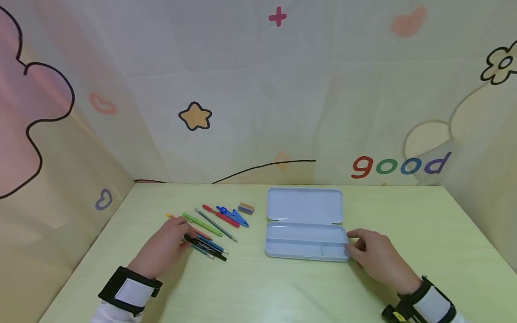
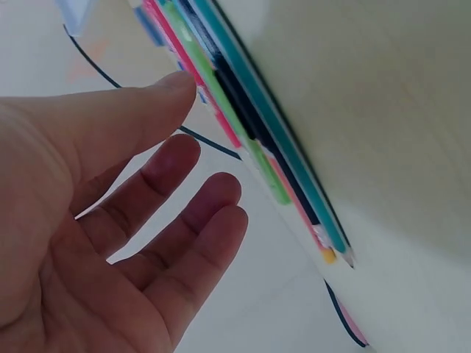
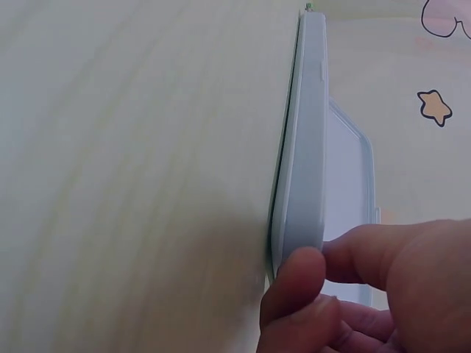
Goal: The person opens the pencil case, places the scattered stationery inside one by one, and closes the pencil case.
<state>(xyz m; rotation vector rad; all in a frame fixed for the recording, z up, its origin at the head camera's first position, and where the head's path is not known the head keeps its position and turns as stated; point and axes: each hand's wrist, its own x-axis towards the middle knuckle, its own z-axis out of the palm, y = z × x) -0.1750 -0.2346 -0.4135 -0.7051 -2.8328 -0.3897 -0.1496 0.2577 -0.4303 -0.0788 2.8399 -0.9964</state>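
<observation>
My left hand (image 1: 167, 242) hovers at the left ends of a loose group of pens and pencils, fingers loosely bent and apart. In the left wrist view a gap shows between its fingertips and the teal pencil (image 2: 283, 136). Nearest to it lie a black pen (image 1: 217, 254), a blue pen (image 1: 212, 244) and a red pencil (image 1: 203, 235), partly hidden by the hand. An open pale blue pencil case (image 1: 304, 206) lies flat at the centre, its compartments bare. Its right end is pinched between the thumb and fingers of my right hand (image 1: 377, 255).
Farther back are a light green pen (image 1: 206, 225), a dark green pencil (image 1: 216, 225), a red pen (image 1: 222, 216), a blue compass (image 1: 236, 216) and a small eraser (image 1: 246, 208). A printed cloth (image 1: 258, 103) hangs behind the pale table (image 1: 258, 291).
</observation>
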